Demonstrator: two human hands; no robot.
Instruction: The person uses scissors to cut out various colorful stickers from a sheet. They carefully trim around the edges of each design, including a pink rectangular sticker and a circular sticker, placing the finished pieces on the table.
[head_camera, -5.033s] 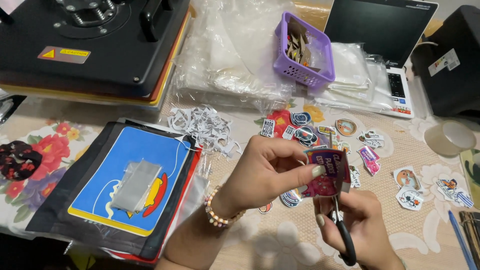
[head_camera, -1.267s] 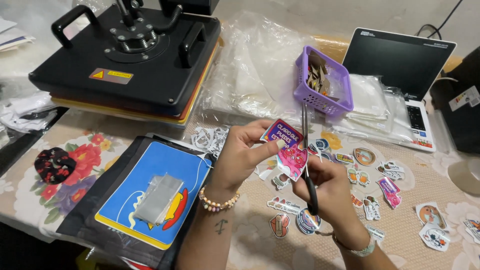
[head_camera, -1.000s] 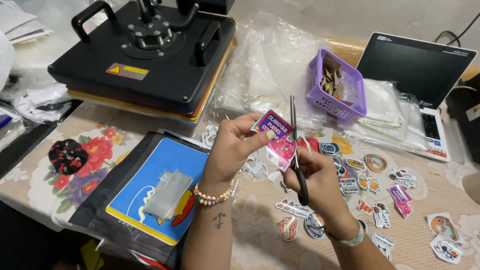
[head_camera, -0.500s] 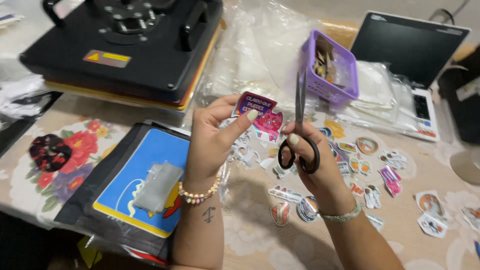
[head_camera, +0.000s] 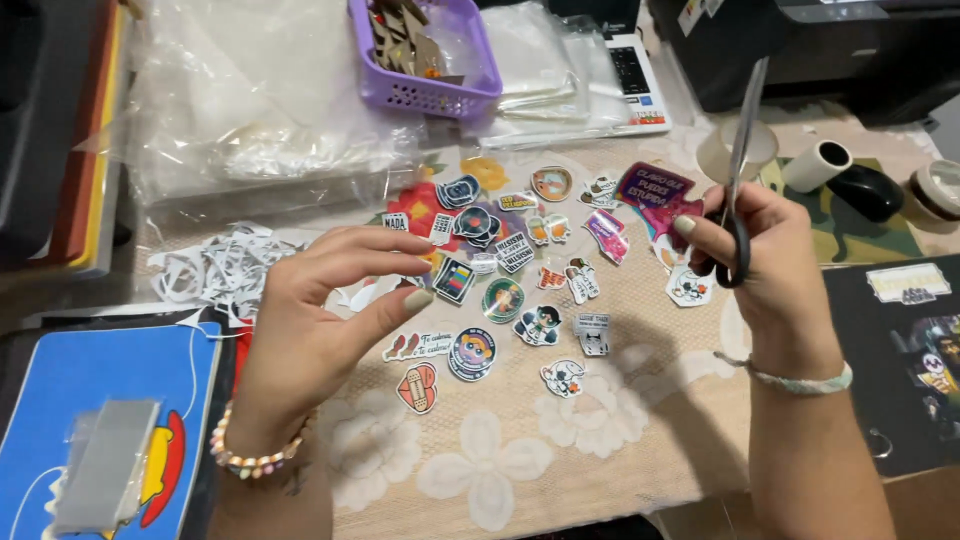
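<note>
My left hand (head_camera: 320, 320) hovers over the table with fingers apart and nothing in it, just left of several cut-out stickers (head_camera: 500, 290) spread on the beige flowered tablecloth (head_camera: 520, 460). My right hand (head_camera: 770, 275) grips black-handled scissors (head_camera: 738, 170), blades pointing up and away. A pink and purple sticker (head_camera: 655, 195) lies on the table just left of that hand. White paper trimmings (head_camera: 215, 270) lie in a heap left of my left hand.
A purple basket (head_camera: 425, 85) with brown pieces stands at the back, beside clear plastic bags (head_camera: 250, 100) and a laptop (head_camera: 640, 75). A blue folder (head_camera: 90, 400) with a grey packet lies at front left. Tape rolls (head_camera: 815, 165) and black sheets (head_camera: 900, 340) sit at right.
The pink and purple sticker has left my left hand and now lies on the table. My hands have moved apart, and my view has swung right, away from the black heat press.
</note>
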